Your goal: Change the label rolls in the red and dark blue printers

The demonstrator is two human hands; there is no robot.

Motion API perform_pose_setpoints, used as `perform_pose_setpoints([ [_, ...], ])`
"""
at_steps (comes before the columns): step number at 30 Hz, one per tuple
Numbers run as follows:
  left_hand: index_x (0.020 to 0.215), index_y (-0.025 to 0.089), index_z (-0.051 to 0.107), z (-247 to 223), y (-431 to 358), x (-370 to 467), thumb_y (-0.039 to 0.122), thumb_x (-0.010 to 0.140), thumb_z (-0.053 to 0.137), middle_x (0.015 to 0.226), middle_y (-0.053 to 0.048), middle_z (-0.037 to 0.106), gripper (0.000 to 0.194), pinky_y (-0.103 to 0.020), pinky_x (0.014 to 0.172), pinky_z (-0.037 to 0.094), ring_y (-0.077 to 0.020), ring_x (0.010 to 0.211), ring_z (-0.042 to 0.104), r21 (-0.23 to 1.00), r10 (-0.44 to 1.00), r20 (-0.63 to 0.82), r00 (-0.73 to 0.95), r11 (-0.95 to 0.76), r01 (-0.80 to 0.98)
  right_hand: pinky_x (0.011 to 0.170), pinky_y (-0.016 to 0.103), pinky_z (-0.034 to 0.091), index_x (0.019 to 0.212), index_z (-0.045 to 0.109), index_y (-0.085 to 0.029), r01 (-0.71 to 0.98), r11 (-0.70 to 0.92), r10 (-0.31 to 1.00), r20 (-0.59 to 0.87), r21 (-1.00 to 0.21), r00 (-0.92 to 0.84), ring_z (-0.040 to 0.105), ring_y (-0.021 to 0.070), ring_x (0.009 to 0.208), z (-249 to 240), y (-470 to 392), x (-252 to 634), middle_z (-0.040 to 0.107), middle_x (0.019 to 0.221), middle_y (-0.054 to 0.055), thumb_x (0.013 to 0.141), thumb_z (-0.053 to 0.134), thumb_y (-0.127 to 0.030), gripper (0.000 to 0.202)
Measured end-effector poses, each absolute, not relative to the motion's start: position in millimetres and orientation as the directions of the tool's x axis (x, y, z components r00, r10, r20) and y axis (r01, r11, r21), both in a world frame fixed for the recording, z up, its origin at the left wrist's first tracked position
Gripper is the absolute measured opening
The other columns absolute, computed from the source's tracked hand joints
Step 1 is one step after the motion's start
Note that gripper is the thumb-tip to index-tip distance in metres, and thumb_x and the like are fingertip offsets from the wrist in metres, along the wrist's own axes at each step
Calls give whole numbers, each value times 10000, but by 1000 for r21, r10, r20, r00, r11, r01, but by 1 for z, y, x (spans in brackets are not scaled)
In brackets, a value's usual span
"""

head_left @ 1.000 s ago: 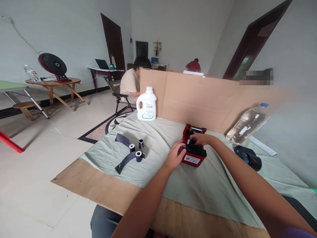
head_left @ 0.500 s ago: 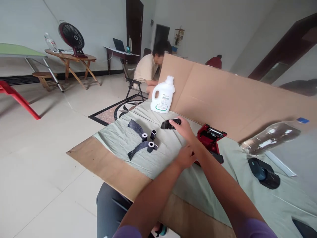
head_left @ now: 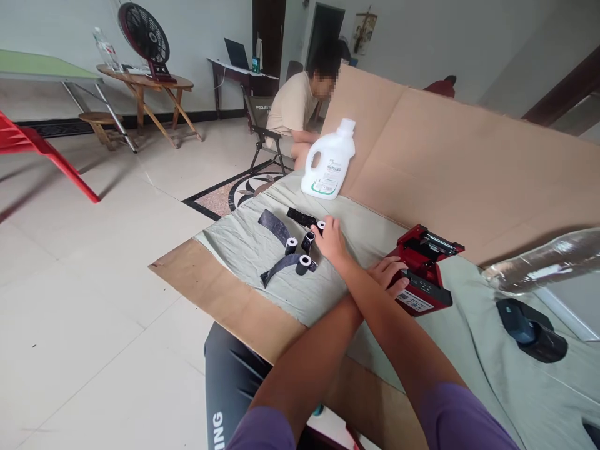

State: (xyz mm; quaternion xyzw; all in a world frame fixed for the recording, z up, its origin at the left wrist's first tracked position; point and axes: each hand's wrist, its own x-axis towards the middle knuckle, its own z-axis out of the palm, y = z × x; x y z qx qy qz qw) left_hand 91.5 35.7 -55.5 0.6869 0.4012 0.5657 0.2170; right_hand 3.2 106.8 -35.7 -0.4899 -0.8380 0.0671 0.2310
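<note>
My forearms cross, the right one over the left. My right hand (head_left: 332, 242) pinches a small black ribbon roll (head_left: 321, 225) with a white core, low over the cloth. A black strip (head_left: 300, 217) stretches left from that roll. My left hand (head_left: 388, 275) lies with its fingers apart on a red and black machine (head_left: 422, 281) that looks like a small label printer, its lid (head_left: 435, 240) raised. Two more ribbon rolls (head_left: 303, 265) stand on the cloth with loose dark strips (head_left: 274, 225) trailing from them. Beside them is a black hollow core (head_left: 308, 241).
A white detergent jug (head_left: 328, 165) stands at the back, before a tall cardboard panel (head_left: 450, 144). To the right lie a clear plastic bottle (head_left: 539, 262) and a dark, blue-topped object (head_left: 529, 328). A person (head_left: 300, 103) sits beyond the table, whose cardboard edge (head_left: 225, 300) shows at left.
My right hand has lowered the black roll onto the cloth area by the other rolls. My left hand now spreads over the machine's side. The view has shifted, moving the scene right.
</note>
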Motion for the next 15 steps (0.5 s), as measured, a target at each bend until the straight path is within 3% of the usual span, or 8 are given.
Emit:
perform_pose_setpoints([
  [2,1307,258,539,-54,32,91,340,983,487,1465,-49,512,338,-393,1148,418,-222,1348,493,745,801,597,42,-573,341,925,397,441,1198,551,-180,701,597,780,484,-390,-396,525,281,1128,-29,97,4,522,1226,154,966,484,-422,342],
  [4,1320,254,536,-52,28,91,353,984,474,1473,-47,512,356,-395,1117,447,-234,1330,510,736,803,594,36,-562,378,977,391,414,1017,636,-211,567,716,683,575,-407,-451,510,251,1096,-21,84,5,542,1143,108,971,471,-389,247],
  [8,1352,225,538,-50,23,96,393,975,458,1489,-74,508,420,-427,1038,498,-277,1262,562,703,805,592,21,-529,475,954,395,398,719,633,-227,379,834,549,548,-400,-631,513,228,992,-10,62,17,594,991,58,927,551,-340,251],
  [11,1376,206,537,-51,24,102,455,943,488,1504,-110,492,502,-481,988,509,-326,1199,588,672,809,588,21,-502,544,899,387,397,741,651,-230,354,842,528,483,-408,-699,518,223,933,-8,51,33,598,887,42,892,607,-329,186],
  [15,1403,193,520,-54,24,108,514,929,475,1519,-130,475,574,-497,927,511,-355,1166,590,632,812,583,22,-470,616,890,385,390,894,692,-244,363,859,496,408,-360,-767,515,239,963,-9,41,44,608,926,43,828,712,-418,187],
])
